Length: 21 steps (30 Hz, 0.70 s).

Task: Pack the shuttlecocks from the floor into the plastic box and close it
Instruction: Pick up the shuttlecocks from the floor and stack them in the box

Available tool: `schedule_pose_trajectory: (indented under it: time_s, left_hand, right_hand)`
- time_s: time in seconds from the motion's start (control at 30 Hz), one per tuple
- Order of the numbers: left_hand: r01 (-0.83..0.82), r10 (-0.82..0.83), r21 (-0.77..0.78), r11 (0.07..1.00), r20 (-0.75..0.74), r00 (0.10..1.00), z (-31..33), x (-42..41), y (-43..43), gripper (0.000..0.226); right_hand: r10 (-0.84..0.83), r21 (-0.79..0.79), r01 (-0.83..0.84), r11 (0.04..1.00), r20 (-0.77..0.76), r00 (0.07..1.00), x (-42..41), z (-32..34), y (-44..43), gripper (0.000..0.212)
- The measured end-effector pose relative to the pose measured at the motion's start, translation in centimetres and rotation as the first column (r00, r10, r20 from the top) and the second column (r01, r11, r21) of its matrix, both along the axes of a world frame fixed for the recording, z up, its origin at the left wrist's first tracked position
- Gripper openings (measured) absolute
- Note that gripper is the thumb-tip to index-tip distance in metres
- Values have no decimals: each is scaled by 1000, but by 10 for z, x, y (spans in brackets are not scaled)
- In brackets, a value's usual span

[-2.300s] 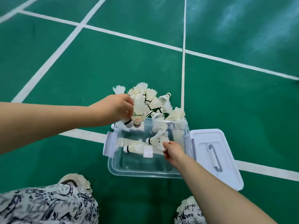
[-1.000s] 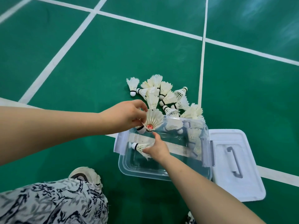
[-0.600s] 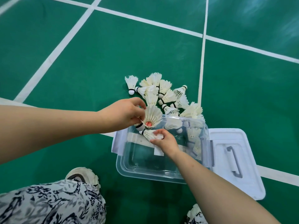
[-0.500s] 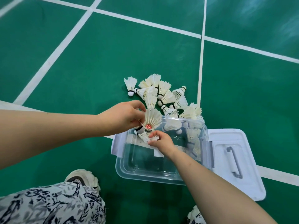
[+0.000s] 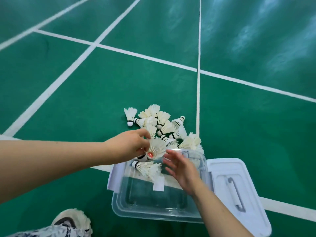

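Note:
A clear plastic box point(image 5: 154, 213) stands open on the green floor just in front of me. Shuttlecocks point(image 5: 148, 168) lie inside it against the far left wall. My left hand point(image 5: 127, 147) holds a small stack of white shuttlecocks point(image 5: 156, 148) over the box's far left corner, skirts facing me. Above the box, my right hand point(image 5: 182, 169) hovers with fingers spread, holding nothing. A pile of several white shuttlecocks point(image 5: 164, 124) lies on the floor just beyond the box.
The box's white lid point(image 5: 220, 170) with a grey handle lies flat on the floor to the right of the box. White court lines cross the green floor. My shoe point(image 5: 71, 221) and patterned trouser leg are at the bottom left.
My right hand has let go of the shuttlecock it carried, which now lies in the box, and has spread its fingers. My left hand keeps its stack. The camera has tilted up.

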<state>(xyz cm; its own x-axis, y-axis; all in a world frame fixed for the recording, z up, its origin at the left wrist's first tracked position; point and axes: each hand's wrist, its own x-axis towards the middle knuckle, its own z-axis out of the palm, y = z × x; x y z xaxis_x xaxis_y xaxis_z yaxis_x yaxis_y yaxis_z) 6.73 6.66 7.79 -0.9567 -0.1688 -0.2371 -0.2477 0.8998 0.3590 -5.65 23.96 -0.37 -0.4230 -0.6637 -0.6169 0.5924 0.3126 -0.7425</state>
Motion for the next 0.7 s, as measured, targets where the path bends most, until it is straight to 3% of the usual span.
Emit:
schedule_pose_trajectory:
  time_s: [0.1, 0.2, 0.43, 0.7]
  left_hand:
    - [13, -13, -10, 1000, 2, 1000, 3, -2, 5, 18]
    - [48, -48, 9, 999, 30, 998, 1, -1, 12, 18]
    - [119, -122, 49, 992, 76, 990, -8, 4, 29, 17]
    - [152, -154, 40, 988, 56, 987, -13, -16, 57, 19]
  right_hand:
    - [-112, -79, 132, 988, 218, 969, -5, 16, 9, 61]
    - [-153, -131, 204, 970, 319, 935, -2, 30, 18, 77]
    - [-166, -244, 307, 920, 466, 869, 5, 48, 42, 83]
    - [-108, -318, 264, 911, 433, 895, 5, 45, 64, 80]
